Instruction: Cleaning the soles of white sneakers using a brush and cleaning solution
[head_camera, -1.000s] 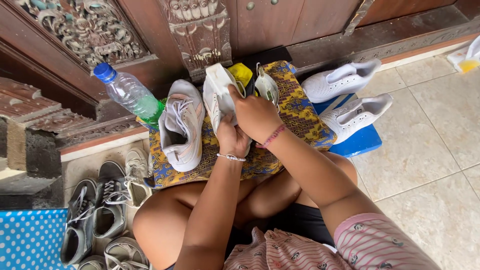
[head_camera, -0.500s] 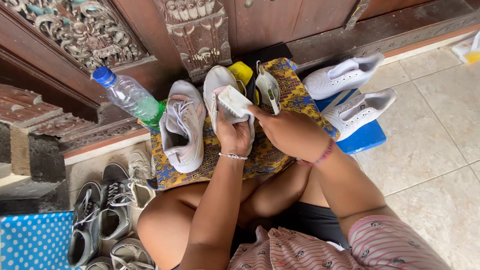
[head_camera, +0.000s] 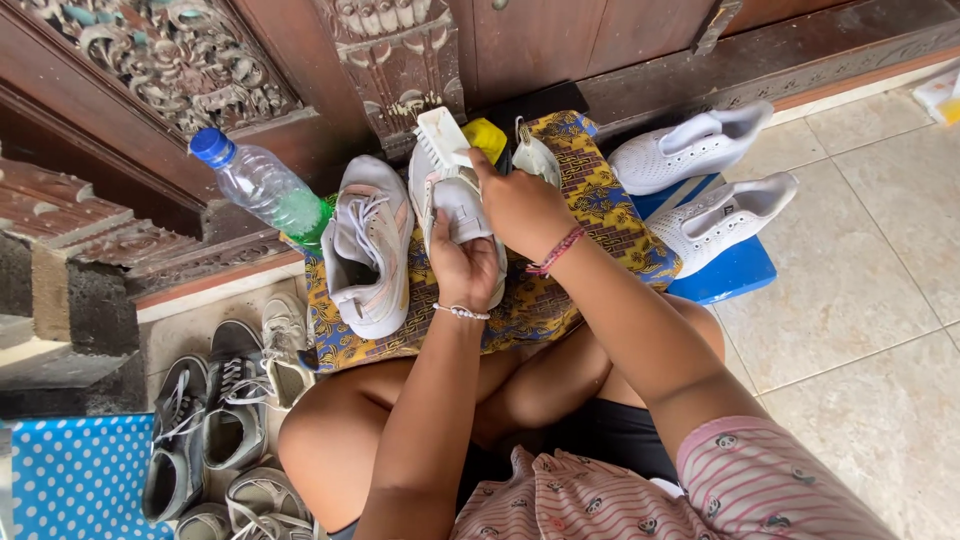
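Two hands on one white sneaker (head_camera: 462, 205) over patterned cloth (head_camera: 590, 215): left hand (head_camera: 462, 265) clasping its heel, right hand (head_camera: 520, 205) gripping white brush (head_camera: 440, 135) at the toe. Risk of nudging nearby water bottle (head_camera: 262, 190) off.

Bare forearms, bare knees at 7 o'clock. Left hand (head_camera: 462, 268) has a thin white bead bracelet (head_camera: 461, 312) at the wrist; right hand (head_camera: 520, 205) has a pink-red braided string bracelet (head_camera: 556, 251), toward 4 o'clock of it. Short-sleeved top (head_camera: 700, 490) at 5 o'clock, pink with thin white stripes and small panda faces; dark shorts (head_camera: 610, 435) beneath.
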